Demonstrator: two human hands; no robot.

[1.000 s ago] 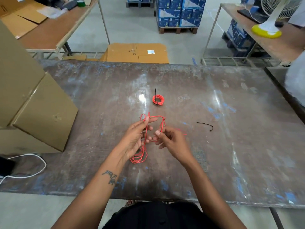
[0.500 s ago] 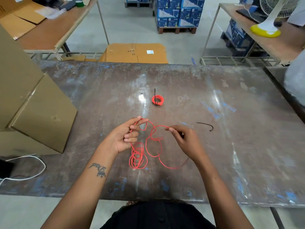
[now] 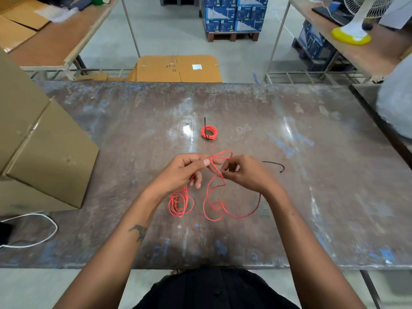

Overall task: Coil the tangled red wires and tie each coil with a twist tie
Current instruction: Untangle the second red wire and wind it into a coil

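A long, thin, tangled red wire [image 3: 210,197] is held above a worn, scratched brown metal table [image 3: 312,197] by both hands. The left hand [image 3: 178,172] is curled, and the wire is pinched between its thumb and forefinger near the top of a small loop that stands up between the two hands. The right hand [image 3: 247,172] is likewise curled, with the strand pinched at its fingertips just below that loop. From the left hand a loose bundle of turns hangs down towards the table; whether it actually rests on the surface cannot be told for certain. From the right hand a wide, open curve of wire is let down and swept back under the wrist.

Farther back, well apart from the hands, a small finished coil of red wire [image 3: 209,132] is seen lying flat on the table, bound by a black twist tie whose end sticks upward. A second, loose black twist tie [image 3: 275,165] lies bent on the table just right of the right hand. A large brown cardboard box [image 3: 42,152] is placed at the table's left edge, with a white cable [image 3: 40,228] looped near it.
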